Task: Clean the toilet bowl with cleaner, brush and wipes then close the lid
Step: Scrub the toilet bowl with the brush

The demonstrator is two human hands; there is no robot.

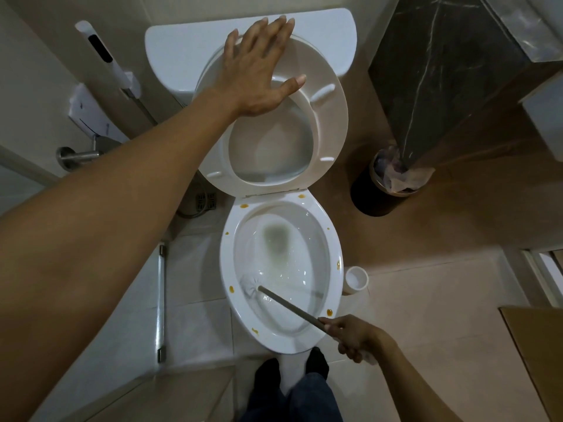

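A white toilet bowl [333, 239] stands below me, its rim dotted with several orange-brown spots. The seat and lid [330, 123] are raised against the cistern [320, 28]. My left hand [259, 68] lies flat with spread fingers on the top of the raised seat. My right hand [353, 336] is shut on the grey handle of a toilet brush [289, 306]. The white brush head [251, 284] rests against the inside wall of the bowl at its front left. Murky water sits at the bottom of the bowl.
A white brush holder [356, 280] stands on the floor right of the bowl. A dark waste bin [384, 190] with a plastic liner sits further back right. A bidet sprayer [100, 53] and paper holder [76, 153] hang on the left wall. My feet [292, 370] are at the bowl's front.
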